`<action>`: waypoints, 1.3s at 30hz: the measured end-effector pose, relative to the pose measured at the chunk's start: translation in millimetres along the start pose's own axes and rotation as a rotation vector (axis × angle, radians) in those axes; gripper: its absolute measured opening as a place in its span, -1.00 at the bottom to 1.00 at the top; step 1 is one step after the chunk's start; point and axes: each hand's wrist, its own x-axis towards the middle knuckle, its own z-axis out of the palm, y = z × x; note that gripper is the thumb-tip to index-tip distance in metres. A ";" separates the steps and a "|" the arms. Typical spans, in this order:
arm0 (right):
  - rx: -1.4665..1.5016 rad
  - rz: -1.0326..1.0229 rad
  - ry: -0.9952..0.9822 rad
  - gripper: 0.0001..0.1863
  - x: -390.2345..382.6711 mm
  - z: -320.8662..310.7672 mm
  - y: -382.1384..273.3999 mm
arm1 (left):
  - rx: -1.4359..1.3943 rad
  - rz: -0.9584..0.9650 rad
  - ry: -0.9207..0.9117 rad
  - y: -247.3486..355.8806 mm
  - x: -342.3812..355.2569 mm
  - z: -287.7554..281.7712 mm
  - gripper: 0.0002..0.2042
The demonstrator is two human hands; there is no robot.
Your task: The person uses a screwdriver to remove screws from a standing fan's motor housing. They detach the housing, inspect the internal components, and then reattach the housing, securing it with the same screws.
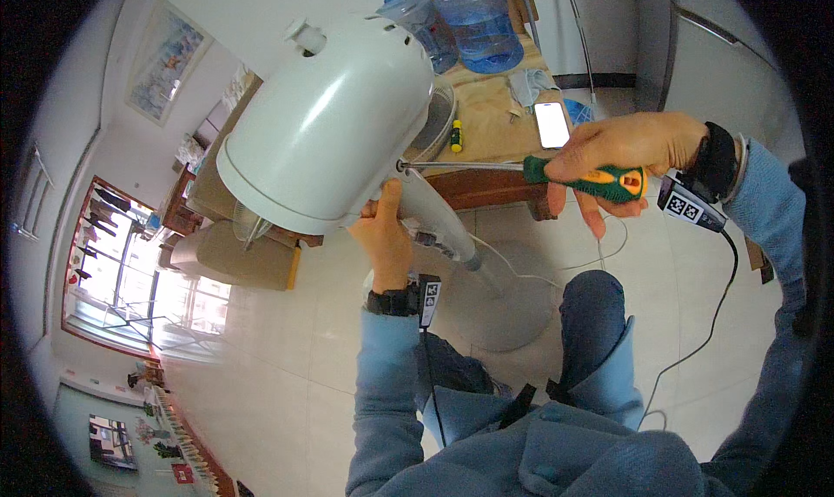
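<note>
Beside the counter (491,110) stands the white fan (347,141), its housing tilted, presumably for access. The green-handled screwdriver (536,169) lies nearly level, likely to meet the joint squarely. The left hand (384,236), thumb up, grips below the housing, probably steadying it; the right hand (634,145), well apart, wraps the handle from above.

above the left grip (382,232), the housing (326,132) is smooth, glossy plastic. in the right grip (621,154), the screwdriver shaft (469,165) is shiny metal, its handle (630,182) plastic.
</note>
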 end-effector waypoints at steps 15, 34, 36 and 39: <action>-0.463 -0.200 0.672 -0.67 0.4 -0.2 14.6 | 0.012 0.016 -0.036 2.1 -2.0 -0.9 -0.84; 0.540 -0.193 -0.186 -0.50 10.7 14.4 22.1 | 0.069 0.022 -0.019 3.7 1.9 -2.5 -0.66; 0.346 -0.107 -0.192 -0.51 3.4 11.1 9.0 | 0.057 0.033 -0.033 3.4 2.3 -3.5 -0.67; -0.719 -0.232 0.197 -0.54 5.0 8.4 -4.1 | 0.039 0.078 -0.069 2.4 3.9 -2.6 -0.72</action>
